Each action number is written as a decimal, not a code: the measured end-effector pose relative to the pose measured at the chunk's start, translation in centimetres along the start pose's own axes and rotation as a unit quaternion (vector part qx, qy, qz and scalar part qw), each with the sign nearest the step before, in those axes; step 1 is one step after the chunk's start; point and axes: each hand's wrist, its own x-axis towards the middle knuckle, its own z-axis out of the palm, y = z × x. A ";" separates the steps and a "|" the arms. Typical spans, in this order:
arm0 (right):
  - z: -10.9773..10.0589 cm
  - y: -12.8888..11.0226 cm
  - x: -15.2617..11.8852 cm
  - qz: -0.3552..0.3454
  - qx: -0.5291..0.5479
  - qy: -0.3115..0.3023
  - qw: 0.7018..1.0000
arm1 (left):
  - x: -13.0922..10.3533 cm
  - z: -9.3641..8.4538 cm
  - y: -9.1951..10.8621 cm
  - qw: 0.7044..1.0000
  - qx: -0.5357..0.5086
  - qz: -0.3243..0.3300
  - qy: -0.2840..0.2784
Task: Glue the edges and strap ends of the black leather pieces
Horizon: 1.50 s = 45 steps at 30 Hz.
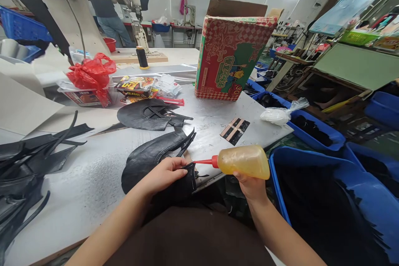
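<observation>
Ref = red-and-green carton [230, 58]. Black leather piece [189, 179] is held on the operator's side of it, off to the left, at the table edge; its edge is pinched by the left hand [166, 172]. Yellow squeeze bottle [245, 160] is gripped by the right hand [253, 187], nearer the operator than the carton, tilted nozzle-down slightly. Red nozzle [204, 161] is aimed right at the pinched edge, so left fingertips could be wetted if it is squeezed too hard. Whether liquid is flowing can't be told. Smears on the outer face are risked if the edge is let slip or the tip drifts. Drips could also be dropped on the leather upper [146, 158] just beside, left and operator-side of the carton, if the bottle is swung across.
</observation>
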 end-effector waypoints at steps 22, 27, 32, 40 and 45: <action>-0.7 -0.1 0.1 0.043 0.078 -0.115 0.989 | -0.1 -0.6 -0.5 1.000 -0.030 -0.007 0.001; -1.5 0.2 -0.2 0.097 0.097 -0.143 0.980 | 0.0 -0.6 -0.6 1.000 -0.010 0.002 0.012; -2.1 0.2 1.5 0.104 0.116 -0.084 0.984 | -1.2 -2.1 0.8 0.986 0.162 0.036 0.001; 2.1 0.1 7.5 0.119 0.255 0.024 0.959 | -0.3 -7.1 4.2 0.898 0.401 0.028 0.177; 7.3 0.7 8.8 0.189 0.335 -0.019 0.923 | 3.2 -7.9 3.7 0.783 0.526 -0.054 0.327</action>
